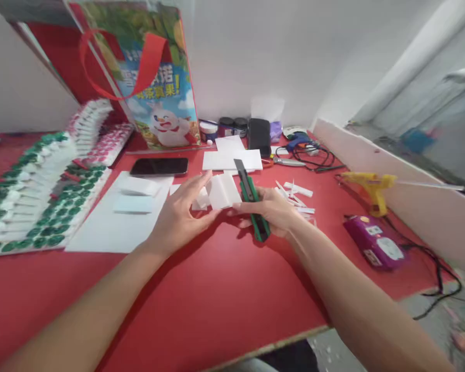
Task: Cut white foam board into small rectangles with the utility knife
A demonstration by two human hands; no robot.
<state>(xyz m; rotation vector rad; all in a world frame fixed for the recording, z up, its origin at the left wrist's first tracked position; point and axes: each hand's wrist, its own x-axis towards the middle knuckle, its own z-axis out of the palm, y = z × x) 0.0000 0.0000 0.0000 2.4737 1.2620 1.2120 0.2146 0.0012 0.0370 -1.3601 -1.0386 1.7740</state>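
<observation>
Between my fingers is a small folded piece of white card (223,191), creased down its middle and raised a little off the table. My left hand (188,206) pinches its left side with thumb and fingers. In my right hand (269,209) a green utility knife (251,201) is gripped, its blade pointing up and away from me. The right fingertips also touch the card's lower right edge. Small white scraps lie just behind my left fingers. Thin white offcuts (294,196) are scattered right of my right hand.
White card sheets (232,159) lie behind the hands; a phone (159,166) and a paper sheet (101,227) are to the left. Green-and-white trimmed pieces (54,212) fill the far left. A printed bag (163,103) stands behind. Rightward are a yellow glue gun (372,186), purple power box (374,243) and cables.
</observation>
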